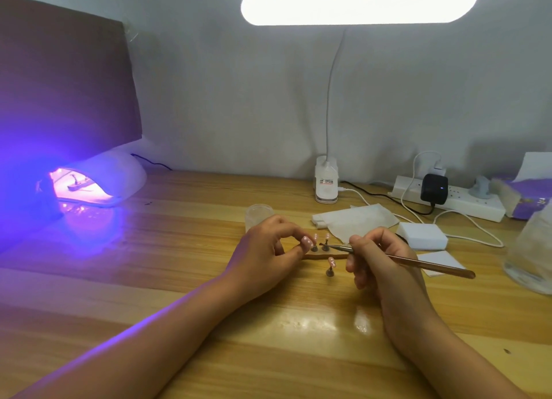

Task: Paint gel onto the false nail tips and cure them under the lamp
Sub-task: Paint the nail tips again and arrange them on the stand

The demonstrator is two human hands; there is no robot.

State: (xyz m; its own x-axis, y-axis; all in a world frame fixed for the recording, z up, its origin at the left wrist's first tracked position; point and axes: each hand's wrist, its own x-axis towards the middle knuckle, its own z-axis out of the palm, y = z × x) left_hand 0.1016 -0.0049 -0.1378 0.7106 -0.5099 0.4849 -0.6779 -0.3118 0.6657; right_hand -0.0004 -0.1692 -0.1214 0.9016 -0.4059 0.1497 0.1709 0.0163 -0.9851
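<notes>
At the middle of the wooden desk [185, 279], the left hand [268, 250] curls its thumb and forefinger together and pinches the end stand [314, 248] of a brown holder strip [316, 257], with a pink dotted nail tip [306, 241] right at its fingertips. The right hand [380, 262] grasps a thin brush [433, 264] like a pen, handle slanting out to the right, bristle end meeting the next stand [325, 246] on the strip. Two more pink tips [316, 237] rise just behind, and a separate stand with a tip [331, 265] sits on the desk just in front of the strip, between the hands. At the far left the curing lamp [119, 177] glows violet, with another strip [78, 184] lying inside its mouth. Behind the hands stand a small clear cup [259, 213], a folded tissue [355, 219] and a white block [422, 236]; a clip-on desk lamp [358, 7] shines overhead, and a power strip [466, 206] lies by the wall
</notes>
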